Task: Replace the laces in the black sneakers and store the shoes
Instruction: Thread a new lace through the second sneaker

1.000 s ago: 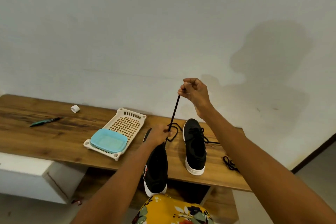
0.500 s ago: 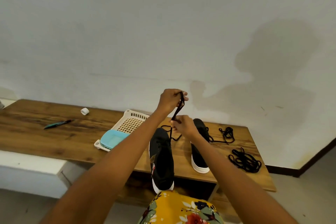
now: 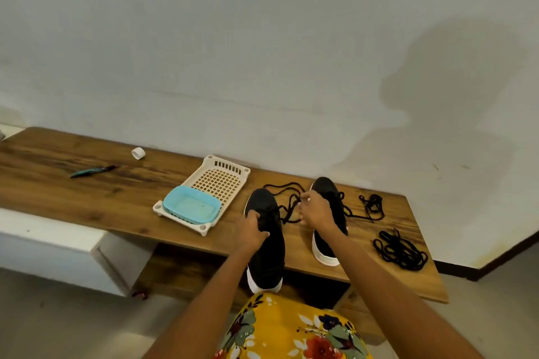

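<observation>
Two black sneakers with white soles stand side by side at lower centre, toes toward the wall: the left sneaker (image 3: 267,245) overhangs the near edge, the right sneaker (image 3: 331,213) beside it. A black lace (image 3: 287,204) loops slack between them; two loose lace bundles (image 3: 399,251) lie at right.

A cream perforated tray (image 3: 221,181) is set on the wooden counter (image 3: 87,192), with a light blue dish (image 3: 191,207) resting in its near end. Farther left, a teal pen (image 3: 92,171) and a small white ring (image 3: 138,153) are laid apart.
</observation>
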